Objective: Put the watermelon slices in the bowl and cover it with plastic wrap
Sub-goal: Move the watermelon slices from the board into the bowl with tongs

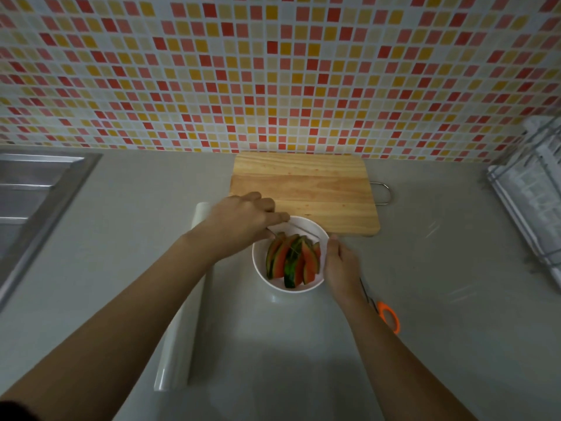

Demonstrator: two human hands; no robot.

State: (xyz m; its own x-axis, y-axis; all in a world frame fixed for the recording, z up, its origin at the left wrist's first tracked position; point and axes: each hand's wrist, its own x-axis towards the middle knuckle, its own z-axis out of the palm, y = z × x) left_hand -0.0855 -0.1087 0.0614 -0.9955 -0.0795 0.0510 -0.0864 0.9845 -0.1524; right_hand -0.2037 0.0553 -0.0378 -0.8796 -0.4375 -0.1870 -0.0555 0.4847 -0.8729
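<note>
The plastic wrap (291, 230) is nearly invisible, showing only as thin creases over the white bowl (259, 262), which sits mid-counter against the near edge of the wooden cutting board (303, 189) with the watermelon slices (293, 262) inside it. The left hand (243, 220) has its fingers (277, 217) pressed together, pinching the wrap at the bowl's far-left rim, while the right hand (340, 265) cups the right rim, its fingertips hidden so their grip cannot be told. The left forearm covers part of the wrap roll (182, 344), the right one most of the orange-handled scissors (388, 317); the counter (455, 268) is open toward its right edge.
</note>
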